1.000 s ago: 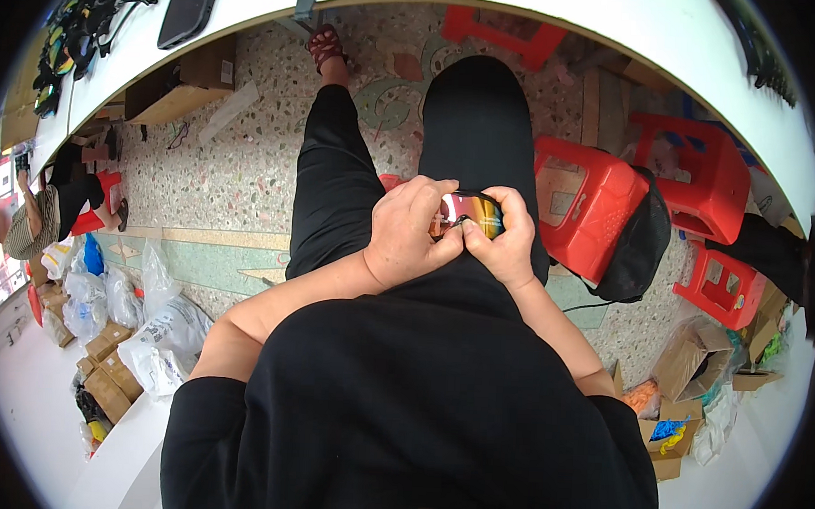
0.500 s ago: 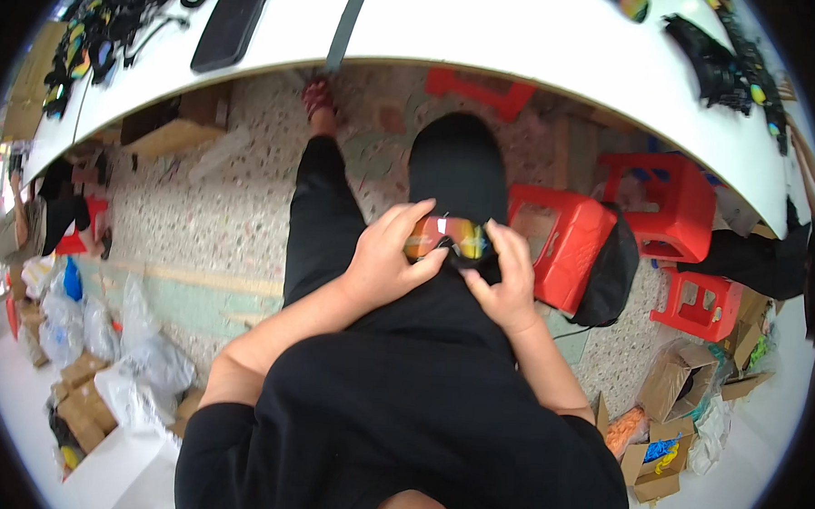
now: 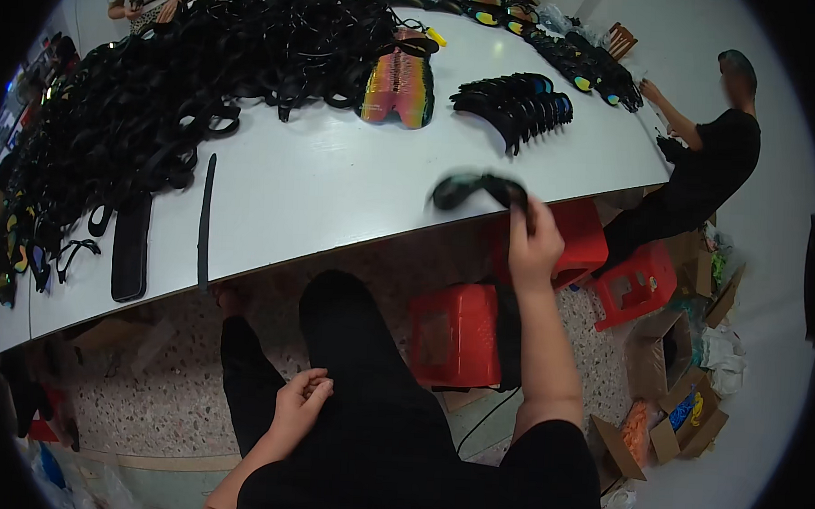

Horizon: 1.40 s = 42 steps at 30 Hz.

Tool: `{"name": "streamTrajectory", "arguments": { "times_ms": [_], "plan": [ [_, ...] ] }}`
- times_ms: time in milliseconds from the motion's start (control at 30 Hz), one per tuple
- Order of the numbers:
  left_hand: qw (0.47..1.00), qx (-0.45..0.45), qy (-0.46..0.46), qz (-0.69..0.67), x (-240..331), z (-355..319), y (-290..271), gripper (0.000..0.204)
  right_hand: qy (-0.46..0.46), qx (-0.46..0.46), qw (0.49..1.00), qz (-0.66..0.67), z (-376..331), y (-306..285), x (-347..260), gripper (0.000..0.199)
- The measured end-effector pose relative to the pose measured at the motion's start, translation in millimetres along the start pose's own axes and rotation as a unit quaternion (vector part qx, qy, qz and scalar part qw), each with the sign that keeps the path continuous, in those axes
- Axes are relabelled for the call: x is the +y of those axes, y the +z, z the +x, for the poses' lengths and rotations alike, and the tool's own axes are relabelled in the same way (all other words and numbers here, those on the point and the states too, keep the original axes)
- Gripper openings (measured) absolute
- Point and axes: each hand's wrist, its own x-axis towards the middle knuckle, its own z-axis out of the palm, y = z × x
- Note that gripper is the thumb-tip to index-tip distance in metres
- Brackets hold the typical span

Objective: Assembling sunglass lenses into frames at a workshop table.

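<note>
Over the near edge of the white table (image 3: 337,197), my right hand (image 3: 537,246) grips a pair of goggles (image 3: 465,191) by one end. They are dark and smeared by motion. My left hand (image 3: 301,403) rests by my thigh with its fingers curled in and nothing visible in them. Beyond the held goggles stands a tight row of dark goggles (image 3: 514,109) on the tabletop. Left of that row lie mirrored orange-and-yellow lenses (image 3: 398,86).
A large tangle of black frames and straps (image 3: 179,72) covers the table's left. Near it lie a black phone (image 3: 131,247) and a black strip (image 3: 206,218). Red stools (image 3: 454,334) and open cartons (image 3: 691,422) stand at right. Another person (image 3: 716,154) is at the table's right end.
My right hand has carried the goggles from my lap up and right to the table edge. My left hand has let go and dropped toward my thigh. The view has tilted toward the table.
</note>
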Motion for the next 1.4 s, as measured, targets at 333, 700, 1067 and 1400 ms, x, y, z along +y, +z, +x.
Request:
{"name": "streamTrajectory", "arguments": {
  "times_ms": [333,700,1067,1400],
  "plan": [
    [0.996,0.011,-0.010,0.084,2.4,13.8,5.6,0.029,0.031,-0.048,0.936,-0.346,72.4,63.5,44.4,0.026],
    [0.987,-0.011,0.005,0.160,2.9,14.7,10.0,0.031,-0.217,-0.100,0.935,-0.262,89.8,78.6,-8.6,0.072],
    [0.986,0.013,-0.026,0.164,-6.4,11.0,-2.0,0.033,-0.140,-0.187,0.849,-0.474,129.7,130.3,29.1,0.055],
    [0.986,0.024,-0.026,0.165,4.9,13.8,-3.5,0.034,-0.048,-0.199,0.832,-0.516,161.1,134.5,58.5,0.048]
  ]
}}
